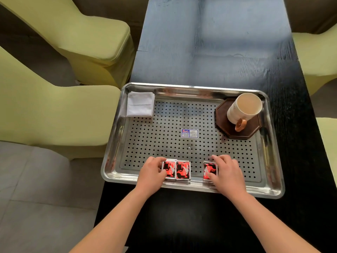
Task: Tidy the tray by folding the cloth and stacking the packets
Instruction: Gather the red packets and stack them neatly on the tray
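A steel tray with a perforated floor lies on the dark table. A white cloth sits folded in its far left corner. Red and black packets lie along the near edge: the left packet, the middle packet touching it, and the right packet apart from them. My left hand grips the left packet, thumb on its face. My right hand holds the right packet, fingers curled over its far edge.
A white mug with an orange handle stands on a dark octagonal coaster in the tray's far right corner. A blue label is stuck mid-tray. Green chairs flank the table on both sides.
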A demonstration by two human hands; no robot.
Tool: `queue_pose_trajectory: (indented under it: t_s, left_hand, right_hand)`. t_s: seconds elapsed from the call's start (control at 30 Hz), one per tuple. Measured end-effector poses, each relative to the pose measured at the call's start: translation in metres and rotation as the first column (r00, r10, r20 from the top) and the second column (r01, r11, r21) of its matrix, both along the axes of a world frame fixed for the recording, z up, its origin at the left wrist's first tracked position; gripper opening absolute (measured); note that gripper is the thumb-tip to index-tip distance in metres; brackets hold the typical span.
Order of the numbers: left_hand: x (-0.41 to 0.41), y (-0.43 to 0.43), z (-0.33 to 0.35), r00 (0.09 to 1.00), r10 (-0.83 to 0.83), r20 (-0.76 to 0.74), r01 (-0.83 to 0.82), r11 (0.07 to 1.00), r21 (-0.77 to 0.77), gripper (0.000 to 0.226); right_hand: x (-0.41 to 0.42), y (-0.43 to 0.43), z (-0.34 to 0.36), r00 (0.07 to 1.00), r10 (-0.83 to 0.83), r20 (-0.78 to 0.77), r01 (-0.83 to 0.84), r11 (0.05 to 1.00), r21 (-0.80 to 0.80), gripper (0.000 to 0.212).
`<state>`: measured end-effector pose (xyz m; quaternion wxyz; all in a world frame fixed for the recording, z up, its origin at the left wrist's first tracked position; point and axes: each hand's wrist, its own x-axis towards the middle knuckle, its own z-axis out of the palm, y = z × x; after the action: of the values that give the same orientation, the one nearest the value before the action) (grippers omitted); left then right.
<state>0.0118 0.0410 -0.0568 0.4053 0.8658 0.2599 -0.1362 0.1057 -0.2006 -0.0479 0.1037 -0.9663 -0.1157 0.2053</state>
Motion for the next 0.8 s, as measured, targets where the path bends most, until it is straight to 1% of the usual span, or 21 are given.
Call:
queue_pose_trajectory:
  t_s: [0.1, 0.17, 0.33, 0.4, 0.47, 0.53, 0.6, 0.67, 0.7, 0.8]
  left_hand:
    - [0.0, 0.0, 0.0, 1.0, 0.012, -0.006, -0.012, 1.0, -0.006, 0.041]
    - [0.001, 0.0, 0.0, 1.0, 0.024, -0.015, -0.024, 1.0, -0.012, 0.041]
    - [0.002, 0.0, 0.0, 0.999, 0.04, -0.029, -0.04, 0.999, -0.017, 0.04]
    - [0.003, 0.0, 0.001, 0.998, 0.046, -0.029, -0.047, 0.999, -0.019, 0.041]
    - [0.003, 0.0, 0.001, 0.998, 0.049, -0.032, -0.049, 0.998, -0.026, 0.042]
    - [0.003, 0.001, 0.003, 0.998, 0.051, -0.037, -0.052, 0.998, -0.028, 0.043]
    - [0.003, 0.002, 0.004, 0.997, 0.07, -0.04, -0.072, 0.997, -0.039, 0.043]
    - [0.003, 0.003, 0.005, 0.995, 0.093, -0.044, -0.096, 0.994, -0.055, 0.042]
    - [0.004, 0.004, 0.005, 0.994, 0.103, -0.047, -0.106, 0.992, -0.063, 0.042]
    - [0.004, 0.005, 0.005, 0.987, 0.145, -0.063, -0.15, 0.984, -0.099, 0.041]
  right_hand:
    - [0.003, -0.006, -0.002, 0.995, 0.097, -0.031, -0.099, 0.992, -0.076, 0.066]
    - [0.004, -0.006, -0.003, 0.994, 0.108, -0.03, -0.111, 0.99, -0.082, 0.063]
    - [0.008, 0.0, -0.003, 0.994, 0.103, -0.04, -0.105, 0.993, -0.061, 0.053]
    - [0.007, 0.004, -0.002, 0.992, 0.113, -0.052, -0.114, 0.993, -0.036, 0.049]
    - [0.006, 0.01, -0.002, 0.992, 0.11, -0.061, -0.109, 0.994, 0.016, 0.039]
    - [0.006, 0.016, -0.001, 0.996, 0.045, -0.078, -0.036, 0.993, 0.117, 0.025]
    - [0.01, 0.023, 0.003, 0.985, -0.075, -0.155, 0.111, 0.966, 0.234, 0.017]
    - [0.015, 0.028, 0.01, 0.944, -0.18, -0.277, 0.271, 0.902, 0.336, 0.017]
    - [0.017, 0.031, 0.014, 0.923, -0.206, -0.325, 0.327, 0.865, 0.38, 0.018]
    - [0.02, 0.044, 0.025, 0.895, -0.244, -0.373, 0.412, 0.773, 0.483, 0.019]
